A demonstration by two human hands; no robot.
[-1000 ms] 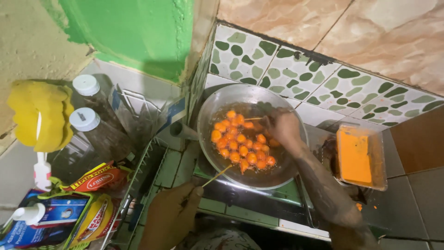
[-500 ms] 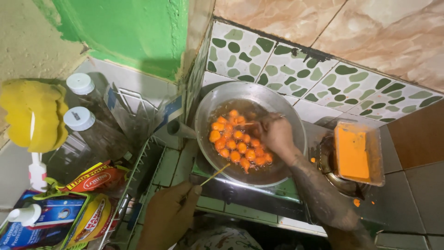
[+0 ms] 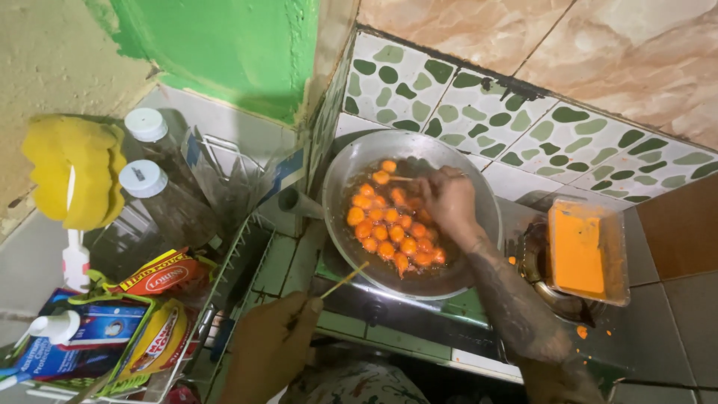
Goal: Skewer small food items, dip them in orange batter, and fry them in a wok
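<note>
A round metal pan (image 3: 351, 168) sits on a stove and holds several orange battered balls (image 3: 389, 228) in dark oil. My right hand (image 3: 446, 198) reaches over the pan's far side, gripping a thin wooden skewer (image 3: 400, 178) whose tip touches one ball. My left hand (image 3: 273, 344) is low at the stove's front edge, pinching a second thin wooden skewer (image 3: 345, 279) that points up toward the pan's near rim.
A clear plastic tub of orange batter (image 3: 587, 251) rests right of the pan. Two white-capped bottles (image 3: 161, 187) and a yellow sponge (image 3: 71, 172) stand at left. Colourful packets (image 3: 161, 277) fill a wire rack (image 3: 232, 258). Tiled wall (image 3: 523, 127) behind.
My right hand moved from the pan's right side toward its far middle with the skewer. My left hand stayed at the front edge. The view shifted slightly.
</note>
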